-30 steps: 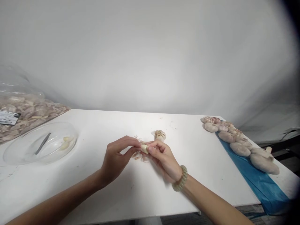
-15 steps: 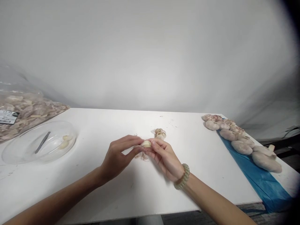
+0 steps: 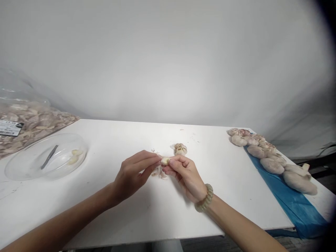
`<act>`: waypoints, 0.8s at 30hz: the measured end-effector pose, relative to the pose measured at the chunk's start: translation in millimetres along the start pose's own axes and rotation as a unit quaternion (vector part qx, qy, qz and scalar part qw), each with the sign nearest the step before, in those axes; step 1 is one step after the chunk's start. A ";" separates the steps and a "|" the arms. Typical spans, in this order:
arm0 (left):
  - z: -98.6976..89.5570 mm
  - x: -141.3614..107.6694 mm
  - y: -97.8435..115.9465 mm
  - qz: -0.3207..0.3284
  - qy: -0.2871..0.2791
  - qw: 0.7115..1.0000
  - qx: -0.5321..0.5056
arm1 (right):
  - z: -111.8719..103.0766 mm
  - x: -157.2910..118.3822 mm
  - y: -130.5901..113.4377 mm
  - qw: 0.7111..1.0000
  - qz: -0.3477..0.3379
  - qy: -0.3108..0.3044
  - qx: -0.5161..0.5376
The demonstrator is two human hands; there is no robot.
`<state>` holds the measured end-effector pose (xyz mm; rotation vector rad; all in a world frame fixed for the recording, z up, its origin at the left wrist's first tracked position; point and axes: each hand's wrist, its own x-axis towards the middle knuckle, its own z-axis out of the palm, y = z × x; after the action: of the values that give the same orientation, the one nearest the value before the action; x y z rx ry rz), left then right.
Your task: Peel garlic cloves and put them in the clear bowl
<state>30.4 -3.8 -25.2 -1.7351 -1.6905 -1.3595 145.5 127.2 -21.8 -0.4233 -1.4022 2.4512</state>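
A pale garlic clove point(image 3: 165, 161) is held between my two hands above the table. My right hand point(image 3: 185, 175), with a beaded bracelet at the wrist, pinches the clove's right end between thumb and fingers. From the other side, my left hand point(image 3: 136, 171) has its thumb and fingertips closed at the clove's left end, on what looks like its skin. Just beyond the fingers sits a partly broken garlic bulb point(image 3: 180, 148). Loose garlic skins point(image 3: 159, 173) lie under and around the fingertips, partly hidden by them.
At left, a clear plastic bowl point(image 3: 28, 169) holds a dark narrow tool point(image 3: 49, 156) and peeled cloves point(image 3: 75, 157). Behind it leans a labelled bag of garlic skins point(image 3: 39, 120). Several garlic bulbs point(image 3: 271, 165) line a blue plastic sheet point(image 3: 296, 210) along the right edge.
The clove has turned slightly in the fingers, and my left thumb and fingertips have drawn closer together at its left end. My right hand stays almost in place.
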 end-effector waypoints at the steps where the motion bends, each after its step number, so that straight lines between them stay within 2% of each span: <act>1: 0.2 0.6 0.6 0.006 -0.001 1.000 0.004 | -0.5 0.0 0.6 1.000 0.000 0.002 -0.002; 5: 1.3 2.3 2.2 0.018 -0.010 1.000 0.006 | -0.6 -0.2 2.1 1.000 -0.006 0.003 -0.011; 9: 0.7 2.9 4.8 0.003 -0.013 1.000 -0.017 | 0.9 -0.6 1.3 1.000 -0.003 0.008 -0.028; 12: -1.6 5.8 8.9 -0.059 -0.031 0.996 -0.051 | 1.2 -1.0 0.5 0.999 0.002 0.017 -0.034; 15: -3.7 10.3 13.2 -0.171 -0.086 0.978 -0.084 | 0.7 -1.0 0.3 0.999 -0.005 0.022 -0.043; 17: -4.1 12.2 14.9 -0.219 -0.121 0.963 -0.101 | 0.3 -0.8 0.4 0.998 -0.016 0.023 -0.056; 24: -1.6 8.1 14.8 -0.229 -0.123 0.959 -0.115 | -1.0 -0.8 0.4 0.994 -0.051 0.031 -0.096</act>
<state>41.8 -3.7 -12.7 -1.7639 -2.2596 -1.6454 146.6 127.5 -22.5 -0.4543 -1.5982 2.2134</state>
